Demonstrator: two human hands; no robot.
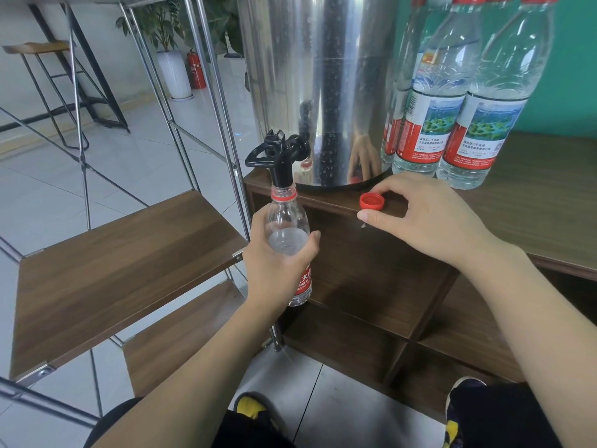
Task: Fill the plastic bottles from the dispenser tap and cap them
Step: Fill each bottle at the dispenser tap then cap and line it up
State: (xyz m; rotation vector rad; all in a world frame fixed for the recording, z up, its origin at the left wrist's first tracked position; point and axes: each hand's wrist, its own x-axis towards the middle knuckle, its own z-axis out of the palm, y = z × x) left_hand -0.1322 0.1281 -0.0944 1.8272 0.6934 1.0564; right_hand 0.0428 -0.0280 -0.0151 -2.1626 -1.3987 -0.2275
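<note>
My left hand (277,263) grips a clear plastic bottle (287,221) with a red label and a red neck ring. I hold it upright with its open mouth right under the black tap (280,156) of the steel dispenser (323,76). Water stands in the bottle up to about its shoulder. A red cap (372,201) lies open side up on the wooden cabinet top (533,202), near the front edge. My right hand (429,218) arches over the cap. Its index fingertip touches the cap's far side and its thumb lies just in front, slightly apart from it.
Three capped, filled bottles (478,101) stand to the right of the dispenser on the cabinet top. Open cabinet compartments (371,286) lie below. A metal-framed rack with wooden shelves (122,263) stands at the left. My shoes (248,405) are on the tiled floor.
</note>
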